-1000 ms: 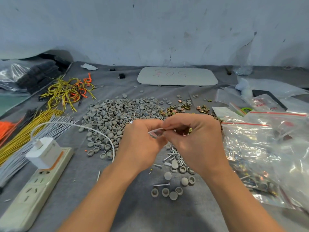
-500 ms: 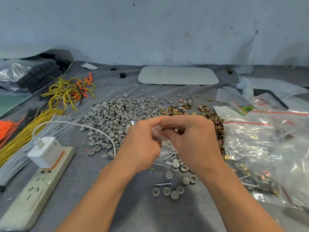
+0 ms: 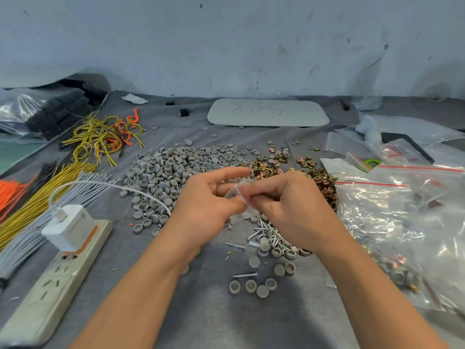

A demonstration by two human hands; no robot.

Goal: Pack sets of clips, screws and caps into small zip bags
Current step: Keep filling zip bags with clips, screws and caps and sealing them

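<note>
Two grips on one small zip bag [image 3: 238, 195] | left hand [image 3: 207, 205], right hand [image 3: 292, 206] both pinching its mouth | tip: pull lips wide before dropping parts.

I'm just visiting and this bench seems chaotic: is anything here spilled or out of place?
Mostly loose stock in heaps. The odd bit: a white charger cable runs from the power strip across the grey caps, and stray caps and a screw lie apart nearer the person.
</note>
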